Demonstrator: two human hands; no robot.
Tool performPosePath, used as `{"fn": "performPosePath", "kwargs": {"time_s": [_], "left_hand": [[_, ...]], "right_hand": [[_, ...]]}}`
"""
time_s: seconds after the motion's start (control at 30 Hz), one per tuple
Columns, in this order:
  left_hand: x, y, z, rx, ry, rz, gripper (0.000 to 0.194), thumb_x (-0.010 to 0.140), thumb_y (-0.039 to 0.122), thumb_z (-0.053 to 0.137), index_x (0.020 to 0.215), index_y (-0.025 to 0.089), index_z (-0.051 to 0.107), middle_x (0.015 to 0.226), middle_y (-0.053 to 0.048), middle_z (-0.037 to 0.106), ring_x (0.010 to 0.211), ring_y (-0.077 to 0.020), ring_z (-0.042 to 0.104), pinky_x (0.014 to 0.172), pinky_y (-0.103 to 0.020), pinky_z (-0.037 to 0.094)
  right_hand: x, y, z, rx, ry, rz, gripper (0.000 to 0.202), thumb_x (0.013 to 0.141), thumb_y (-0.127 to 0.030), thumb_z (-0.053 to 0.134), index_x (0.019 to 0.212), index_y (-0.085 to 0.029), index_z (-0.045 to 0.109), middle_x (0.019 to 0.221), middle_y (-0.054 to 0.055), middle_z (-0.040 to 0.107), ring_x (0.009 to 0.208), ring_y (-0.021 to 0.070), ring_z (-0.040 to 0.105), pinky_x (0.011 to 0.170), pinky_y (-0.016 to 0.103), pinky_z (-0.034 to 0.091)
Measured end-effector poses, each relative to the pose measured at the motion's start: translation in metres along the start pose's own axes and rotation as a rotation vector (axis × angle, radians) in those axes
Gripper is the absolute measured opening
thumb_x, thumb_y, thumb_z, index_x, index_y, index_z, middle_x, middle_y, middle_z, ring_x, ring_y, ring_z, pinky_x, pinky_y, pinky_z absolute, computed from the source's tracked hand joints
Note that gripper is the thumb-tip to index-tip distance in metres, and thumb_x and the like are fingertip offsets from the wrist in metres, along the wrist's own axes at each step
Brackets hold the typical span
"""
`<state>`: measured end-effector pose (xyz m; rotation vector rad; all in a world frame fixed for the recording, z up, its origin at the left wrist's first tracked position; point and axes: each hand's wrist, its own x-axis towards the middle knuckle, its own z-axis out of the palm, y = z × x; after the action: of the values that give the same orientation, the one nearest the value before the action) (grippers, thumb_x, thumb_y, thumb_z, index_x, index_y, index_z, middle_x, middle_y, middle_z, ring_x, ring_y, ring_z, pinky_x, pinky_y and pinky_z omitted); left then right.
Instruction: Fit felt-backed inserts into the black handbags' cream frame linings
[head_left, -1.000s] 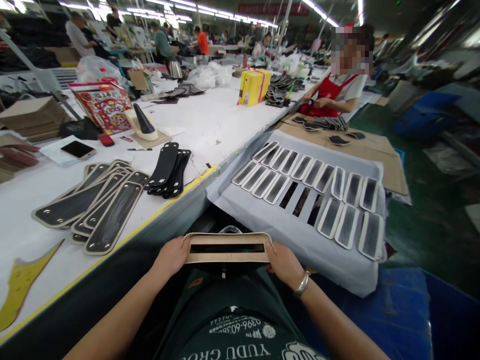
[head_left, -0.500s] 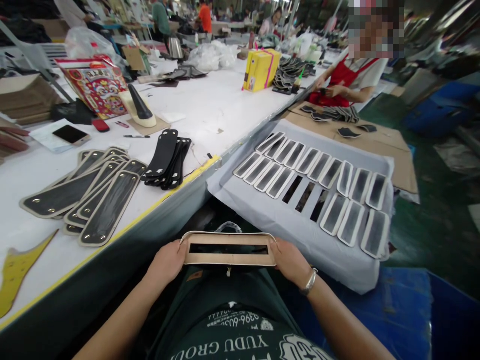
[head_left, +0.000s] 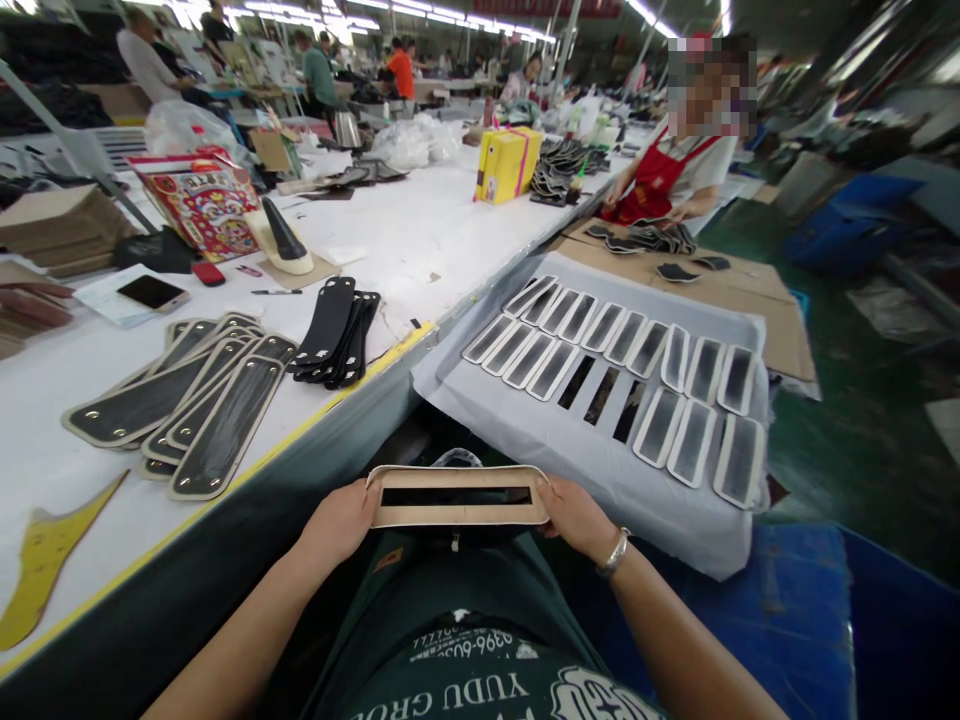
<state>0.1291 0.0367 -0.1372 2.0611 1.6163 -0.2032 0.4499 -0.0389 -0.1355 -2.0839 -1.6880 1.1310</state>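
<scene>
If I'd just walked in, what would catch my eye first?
Probably the tan frame held level between both hands, left and right. Next, the rows of dark, pale-edged strips on the grey-covered tray to the right, and the bright yellow box farther back.

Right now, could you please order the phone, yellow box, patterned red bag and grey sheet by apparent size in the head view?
Largest to smallest:
1. Grey sheet
2. Patterned red bag
3. Yellow box
4. Phone

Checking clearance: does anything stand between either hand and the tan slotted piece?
Nothing visible does: the left hand grips one end of the tan slotted piece, the right hand the other, with its front uncovered between them.
</scene>
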Motion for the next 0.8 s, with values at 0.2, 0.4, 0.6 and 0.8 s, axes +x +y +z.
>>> {"fn": "performPosePath", "kwargs": {"time_s": [0.2,0.4,0.6,0.8], "left_hand": [[-0.003,0.000,-0.003,0.016,-0.023,0.047,0.045,0.092,0.037,0.016,0.085,0.013,0.054,0.087,-0.016,0.066,0.082,-0.0256,0.063,0.079,-0.035,0.044],[-0.004,-0.006,-0.010,-0.013,-0.047,0.131,0.042,0.090,0.037,0.021,0.090,0.014,0.057,0.095,-0.014,0.066,0.091,-0.0257,0.062,0.084,-0.034,0.043],[0.002,-0.016,-0.009,-0.066,-0.066,0.142,0.050,0.089,0.041,0.023,0.121,0.011,0.047,0.094,-0.014,0.067,0.088,-0.0263,0.064,0.080,-0.033,0.044],[-0.003,-0.015,-0.015,-0.147,-0.093,0.170,0.060,0.088,0.048,0.028,0.137,0.013,0.032,0.108,-0.014,0.065,0.100,-0.0266,0.061,0.088,-0.034,0.042]], "right_hand": [[-0.001,-0.001,-0.001,0.246,-0.033,0.165,0.032,0.095,-0.031,0.023,0.083,-0.015,0.049,0.067,0.006,0.060,0.053,0.0152,0.062,0.045,0.023,0.051],[-0.011,-0.008,0.001,0.258,0.000,0.174,0.032,0.095,-0.030,0.023,0.084,-0.014,0.049,0.073,0.009,0.062,0.057,0.0162,0.063,0.042,0.022,0.049],[-0.011,-0.008,0.001,0.257,-0.017,0.152,0.034,0.096,-0.034,0.023,0.083,-0.016,0.050,0.071,0.007,0.062,0.058,0.0154,0.063,0.043,0.021,0.051],[-0.005,0.000,-0.001,0.255,-0.041,0.139,0.033,0.095,-0.033,0.026,0.084,-0.015,0.051,0.077,0.010,0.064,0.061,0.0164,0.064,0.043,0.022,0.051]]}}
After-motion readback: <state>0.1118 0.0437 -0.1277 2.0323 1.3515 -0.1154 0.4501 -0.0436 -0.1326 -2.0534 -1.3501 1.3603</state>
